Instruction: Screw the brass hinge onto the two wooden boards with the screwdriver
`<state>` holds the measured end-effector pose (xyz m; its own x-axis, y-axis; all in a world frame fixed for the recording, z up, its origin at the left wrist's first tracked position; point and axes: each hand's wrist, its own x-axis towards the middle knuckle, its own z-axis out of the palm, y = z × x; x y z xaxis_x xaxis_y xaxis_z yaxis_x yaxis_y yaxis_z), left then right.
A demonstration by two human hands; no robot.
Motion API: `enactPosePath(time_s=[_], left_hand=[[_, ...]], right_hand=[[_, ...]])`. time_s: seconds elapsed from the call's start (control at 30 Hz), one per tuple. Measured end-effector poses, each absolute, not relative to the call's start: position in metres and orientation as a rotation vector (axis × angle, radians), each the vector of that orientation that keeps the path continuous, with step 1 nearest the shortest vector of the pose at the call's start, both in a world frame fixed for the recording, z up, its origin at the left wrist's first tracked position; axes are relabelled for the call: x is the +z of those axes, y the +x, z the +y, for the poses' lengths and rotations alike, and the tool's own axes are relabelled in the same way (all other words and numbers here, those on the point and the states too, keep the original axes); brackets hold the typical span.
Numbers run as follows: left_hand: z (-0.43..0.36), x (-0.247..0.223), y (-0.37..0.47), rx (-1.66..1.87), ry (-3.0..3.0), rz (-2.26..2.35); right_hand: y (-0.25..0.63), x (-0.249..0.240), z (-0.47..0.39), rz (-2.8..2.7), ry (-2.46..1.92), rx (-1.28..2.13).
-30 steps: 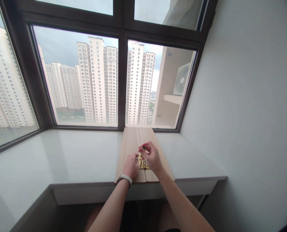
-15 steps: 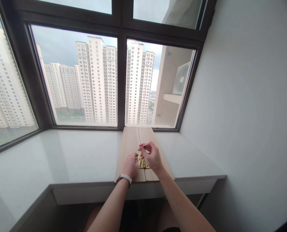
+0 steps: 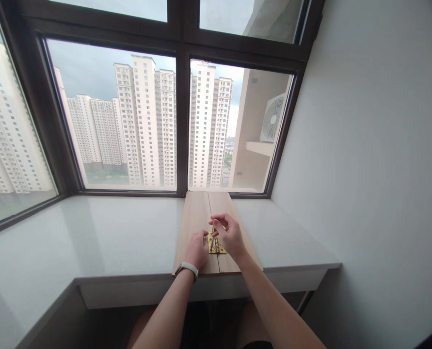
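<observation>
Two pale wooden boards (image 3: 196, 213) lie side by side with a narrow seam between them. A brass-coloured hinge (image 3: 221, 250) lies across that seam near the front end. In a pinch, my right hand (image 3: 231, 237) holds a small screwdriver (image 3: 213, 229) by its handle, which the fingers partly cover. The shaft slants down to the hinge's left leaf; its tip is too small to make out. My left hand (image 3: 197, 249) rests on the left board at the hinge's left edge, fingers curled and closed. Whatever its fingertips hold is hidden.
The boards lie on a white windowsill counter (image 3: 128, 237), their front ends at its edge (image 3: 136, 276). Behind them is a dark window frame (image 3: 182, 121). A white wall (image 3: 364, 145) stands on the right. My legs are below the counter.
The fingers of my right hand have shifted around the screwdriver handle, and its dark top is now covered. My left hand and the boards have stayed in place.
</observation>
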<state>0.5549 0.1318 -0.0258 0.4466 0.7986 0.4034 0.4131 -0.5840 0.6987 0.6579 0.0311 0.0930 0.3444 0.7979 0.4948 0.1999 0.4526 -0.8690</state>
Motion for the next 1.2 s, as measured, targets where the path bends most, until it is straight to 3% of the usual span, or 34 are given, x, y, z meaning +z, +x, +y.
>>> enactPosePath(time_s=[1.2], left_hand=[[0.1323,-0.0274,0.5550,1.013,2.193,1.008]], right_hand=[[0.6614,0.0894,0.0339,-1.206,-1.078,0.487]])
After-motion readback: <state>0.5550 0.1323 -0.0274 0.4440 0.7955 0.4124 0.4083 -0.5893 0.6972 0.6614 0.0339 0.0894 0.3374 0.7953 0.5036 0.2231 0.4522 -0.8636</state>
